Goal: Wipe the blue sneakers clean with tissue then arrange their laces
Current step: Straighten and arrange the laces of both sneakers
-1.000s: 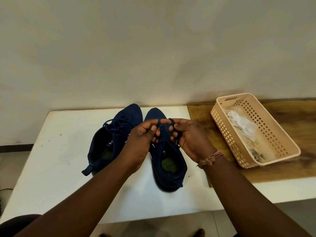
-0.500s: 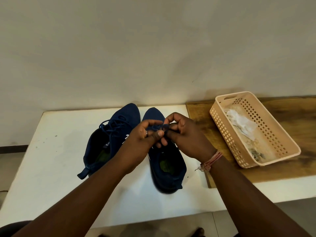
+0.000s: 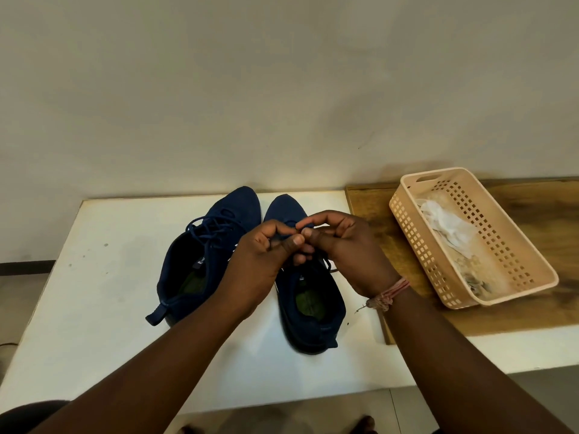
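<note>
We risk letting the lace [image 3: 326,263] slip before the knot sets, since our left hand [image 3: 266,261] and right hand [image 3: 347,245] both only pinch it by the fingertips above the right sneaker [image 3: 308,305]. Both dark blue sneakers sit mid-table [image 3: 94,277]; the left sneaker [image 3: 200,264] looks loosely laced. Used tissue lies in the basket [image 3: 513,255] at right.
</note>
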